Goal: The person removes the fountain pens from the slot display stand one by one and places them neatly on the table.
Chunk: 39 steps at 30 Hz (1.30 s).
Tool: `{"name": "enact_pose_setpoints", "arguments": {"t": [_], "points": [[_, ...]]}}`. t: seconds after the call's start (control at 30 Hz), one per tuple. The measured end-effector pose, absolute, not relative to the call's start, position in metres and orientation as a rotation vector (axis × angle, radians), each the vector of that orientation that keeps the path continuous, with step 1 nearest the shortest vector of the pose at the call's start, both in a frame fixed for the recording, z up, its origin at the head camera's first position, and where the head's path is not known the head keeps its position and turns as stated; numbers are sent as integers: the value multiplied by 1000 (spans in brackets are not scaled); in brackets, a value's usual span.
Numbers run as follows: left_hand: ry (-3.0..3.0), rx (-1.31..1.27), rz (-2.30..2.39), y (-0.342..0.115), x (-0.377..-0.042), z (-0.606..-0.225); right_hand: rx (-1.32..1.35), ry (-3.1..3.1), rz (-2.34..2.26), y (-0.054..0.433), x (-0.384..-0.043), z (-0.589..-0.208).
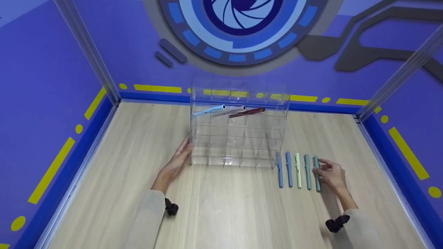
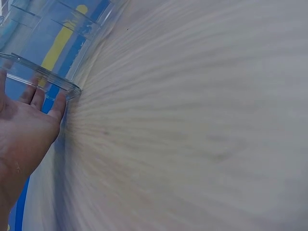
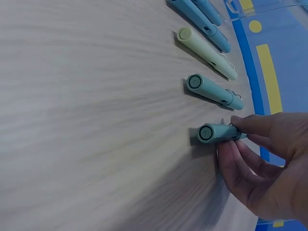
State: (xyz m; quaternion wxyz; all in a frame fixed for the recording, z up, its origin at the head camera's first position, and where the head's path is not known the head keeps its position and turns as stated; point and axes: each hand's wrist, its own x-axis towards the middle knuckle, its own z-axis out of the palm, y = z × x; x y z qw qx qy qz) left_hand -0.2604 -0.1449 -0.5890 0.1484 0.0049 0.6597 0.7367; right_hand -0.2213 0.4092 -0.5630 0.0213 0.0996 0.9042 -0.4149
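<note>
My right hand [image 1: 333, 175] pinches the rightmost teal pen [image 1: 316, 174] between thumb and fingers. In the right wrist view that pen [image 3: 211, 133] lies at the table surface, its round end toward the camera. Beside it lie another teal pen [image 1: 307, 173], a pale green pen [image 1: 298, 171] and two blue pens [image 1: 289, 169]. At the clear acrylic organizer [image 1: 235, 141], my left hand [image 1: 176, 160] touches the left side with extended fingers. Higher up in the organizer rest a light blue pen [image 1: 209, 110], a greyish pen [image 1: 230, 111] and a dark red pen [image 1: 247, 112], all tilted.
The organizer stands upright on the wood-grain table [image 1: 221, 207], near the back wall, with several divided compartments. Blue panels [image 1: 138, 41] with yellow marks enclose the table. Metal posts [image 1: 86, 48] stand at the corners.
</note>
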Motion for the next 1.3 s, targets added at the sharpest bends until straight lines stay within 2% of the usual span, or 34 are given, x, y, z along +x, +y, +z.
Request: {"name": "enact_pose_setpoints", "arguments": {"t": [0.8, 1.07, 1.3], "points": [[1921, -13, 2107, -144, -263, -589, 376, 2911, -1172, 406, -223, -560], [1927, -6, 2105, -143, -260, -590, 379, 2947, -1181, 412, -215, -543], [1932, 2, 2098, -144, -258, -590, 277, 2991, -1326, 399, -215, -520]]}}
